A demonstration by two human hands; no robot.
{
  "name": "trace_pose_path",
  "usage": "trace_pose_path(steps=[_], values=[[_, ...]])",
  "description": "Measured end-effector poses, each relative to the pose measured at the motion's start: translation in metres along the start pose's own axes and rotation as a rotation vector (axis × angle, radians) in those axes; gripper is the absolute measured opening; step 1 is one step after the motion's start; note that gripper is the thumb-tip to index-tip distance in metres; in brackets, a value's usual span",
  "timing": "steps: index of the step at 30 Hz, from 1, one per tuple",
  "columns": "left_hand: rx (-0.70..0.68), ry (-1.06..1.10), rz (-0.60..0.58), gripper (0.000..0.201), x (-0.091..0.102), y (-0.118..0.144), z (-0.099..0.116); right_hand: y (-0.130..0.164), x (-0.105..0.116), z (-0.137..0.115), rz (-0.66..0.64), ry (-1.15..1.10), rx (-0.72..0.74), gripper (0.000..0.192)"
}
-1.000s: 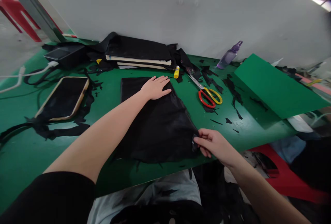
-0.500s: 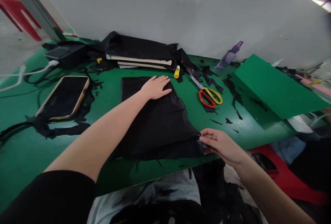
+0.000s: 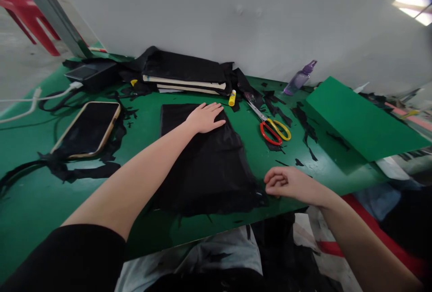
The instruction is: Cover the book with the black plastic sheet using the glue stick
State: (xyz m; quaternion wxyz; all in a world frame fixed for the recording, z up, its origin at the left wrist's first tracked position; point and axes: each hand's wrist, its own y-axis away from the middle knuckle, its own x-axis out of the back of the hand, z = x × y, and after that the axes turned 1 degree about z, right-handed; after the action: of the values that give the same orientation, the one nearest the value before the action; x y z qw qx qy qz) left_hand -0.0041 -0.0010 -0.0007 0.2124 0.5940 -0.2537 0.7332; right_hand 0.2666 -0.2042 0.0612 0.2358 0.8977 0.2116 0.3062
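Observation:
A piece of black cloth (image 3: pixel 209 170) lies flat on the green tabletop, its right edge curving outward toward the near right corner. My left hand (image 3: pixel 205 119) presses on its far part, palm down with fingers spread. Just off the near right corner, my right hand (image 3: pixel 285 183) hovers with loosely curled fingers and nothing visible in them. That corner has a shiny, whitish patch. Right of the cloth rest scissors (image 3: pixel 270 125) with one red and one yellow handle. A small yellow tube (image 3: pixel 232 98) stands beyond the cloth.
Black-covered stacked boards (image 3: pixel 184 69) sit against the grey wall. A phone (image 3: pixel 89 128) and a black device (image 3: pixel 91 74) with a white cable are at left. A purple bottle (image 3: pixel 299 80) and a raised green panel (image 3: pixel 364 121) stand at right, among black scraps.
My right hand has let go of the cloth's near right corner and moved slightly away from it. My left hand keeps its place on the cloth. The view has shifted slightly.

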Motion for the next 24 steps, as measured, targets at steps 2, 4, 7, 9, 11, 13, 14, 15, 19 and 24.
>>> trace_pose_path(steps=[2, 4, 7, 9, 11, 13, 14, 15, 19, 24], values=[[-0.005, -0.004, 0.003, 0.072, 0.000, 0.000, 0.000, -0.006, 0.006, -0.012, 0.127, 0.053, 0.042, 0.024], [-0.009, -0.008, 0.018, 0.072, -0.001, 0.001, 0.000, -0.016, 0.010, -0.026, 0.235, 0.048, 0.093, 0.024], [-0.012, -0.008, 0.051, 0.070, -0.003, 0.001, -0.001, -0.039, 0.010, -0.045, 0.304, 0.024, 0.175, 0.021], [-0.015, -0.007, 0.069, 0.069, -0.004, 0.000, -0.001, -0.059, 0.011, -0.056, 0.321, 0.005, 0.212, 0.021], [-0.018, -0.008, 0.077, 0.068, -0.004, 0.000, -0.002, -0.083, 0.012, -0.063, 0.372, -0.020, 0.249, 0.024], [-0.021, -0.013, 0.077, 0.069, -0.004, 0.000, -0.002, -0.108, 0.016, -0.070, 0.419, -0.030, 0.279, 0.026], [-0.020, -0.016, 0.078, 0.070, -0.004, 0.000, -0.002, -0.120, 0.019, -0.073, 0.439, -0.009, 0.292, 0.027], [-0.018, -0.018, 0.079, 0.070, -0.004, 0.000, -0.001, -0.131, 0.021, -0.076, 0.463, 0.010, 0.292, 0.027], [0.000, -0.008, 0.109, 0.071, -0.003, 0.002, 0.000, -0.172, 0.029, -0.090, 0.467, 0.012, 0.299, 0.029], [0.028, -0.002, 0.128, 0.071, -0.002, 0.003, 0.001, -0.208, 0.034, -0.104, 0.467, 0.020, 0.275, 0.035]])
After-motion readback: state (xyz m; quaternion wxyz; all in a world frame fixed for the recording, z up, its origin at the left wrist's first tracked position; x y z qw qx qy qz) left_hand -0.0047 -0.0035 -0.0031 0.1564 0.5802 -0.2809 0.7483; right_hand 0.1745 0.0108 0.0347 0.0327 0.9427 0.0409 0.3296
